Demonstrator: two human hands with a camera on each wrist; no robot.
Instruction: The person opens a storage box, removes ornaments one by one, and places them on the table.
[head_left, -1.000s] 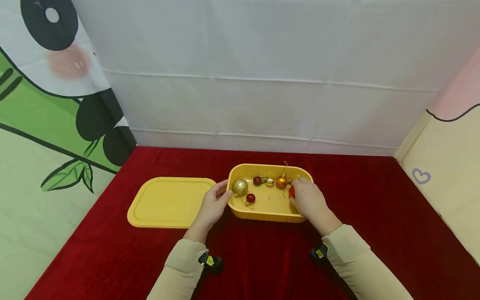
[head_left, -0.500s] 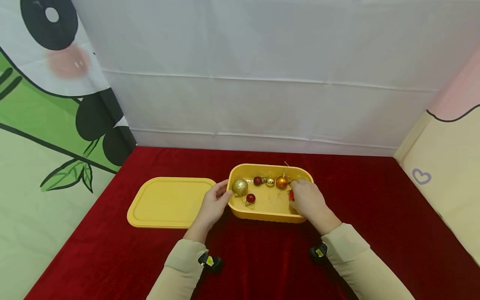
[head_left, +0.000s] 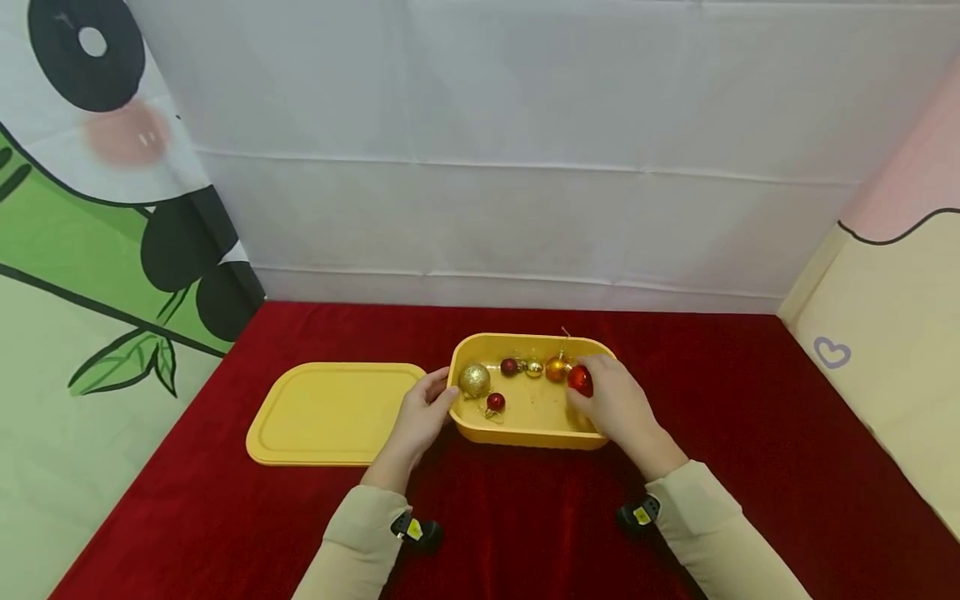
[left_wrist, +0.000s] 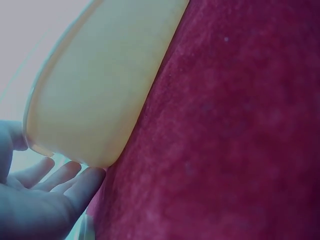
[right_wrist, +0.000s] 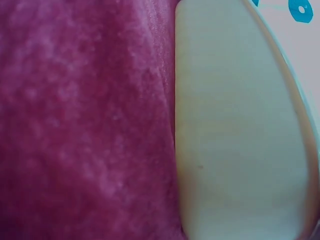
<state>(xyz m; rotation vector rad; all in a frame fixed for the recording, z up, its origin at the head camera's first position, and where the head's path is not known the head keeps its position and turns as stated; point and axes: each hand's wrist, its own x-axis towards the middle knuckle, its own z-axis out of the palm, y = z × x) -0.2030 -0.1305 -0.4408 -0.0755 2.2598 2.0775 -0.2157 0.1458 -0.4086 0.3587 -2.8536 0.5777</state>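
A shallow yellow plastic box point(head_left: 525, 439) stands on the red cloth with several Christmas baubles inside. My left hand point(head_left: 422, 417) holds its left end, thumb at the rim and fingertips against the outer wall, as the left wrist view also shows. Over the right part of the box, my right hand point(head_left: 618, 408) pinches a shiny red bauble point(head_left: 580, 380) between thumb and fingers. An orange bauble point(head_left: 556, 369) with a string lies just left of it. Farther left are a small gold bauble point(head_left: 533, 368), a dark red one point(head_left: 509, 367), a glittery gold one point(head_left: 475, 380) and a small red one point(head_left: 496, 402).
The yellow lid point(head_left: 333, 414) lies flat on the cloth point(head_left: 525, 525), left of the box and beside my left forearm. White fabric point(head_left: 487, 225) hangs along the back, with printed panels at both sides. The right wrist view shows only the box's outer wall point(right_wrist: 235, 110) and cloth.
My right hand has lifted slightly and turned, so the red bauble shows more between its fingers. The left hand stays at the box's end. The head view has shifted a little.
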